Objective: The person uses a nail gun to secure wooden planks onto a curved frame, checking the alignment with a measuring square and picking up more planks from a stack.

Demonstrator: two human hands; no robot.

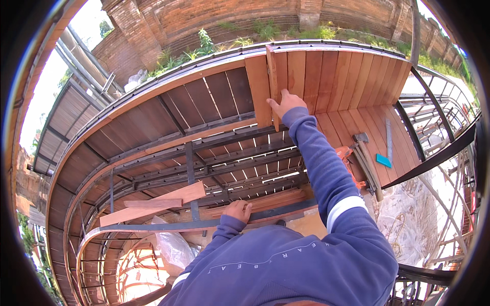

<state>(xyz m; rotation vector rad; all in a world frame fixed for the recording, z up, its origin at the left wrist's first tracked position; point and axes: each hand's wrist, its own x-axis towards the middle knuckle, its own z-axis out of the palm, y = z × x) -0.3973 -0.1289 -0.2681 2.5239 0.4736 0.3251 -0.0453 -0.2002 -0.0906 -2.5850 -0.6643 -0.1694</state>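
My right hand [289, 105] reaches far forward and pinches a narrow wooden board [272, 71] standing on edge, thumb on its left side and fingers on its right. This board stands against the row of reddish planks on the backrest [326, 76]; a wider plank [258, 86] lies just left of it. My left hand [238, 210] is low and near my body, its fingers curled over the dark metal rail [270, 214]. Part of its grip is hidden. Two loose wooden offcuts [153, 204] rest across the frame to its left.
On the planked seat [372, 122] at the right lie a hatchet [368, 163], an orange tool [347, 155] and a try square with a teal handle [384, 160]. Bare metal bars [240, 166] cross the middle. Plastic sheeting [413, 219] lies below right; a brick wall [229, 20] stands beyond.
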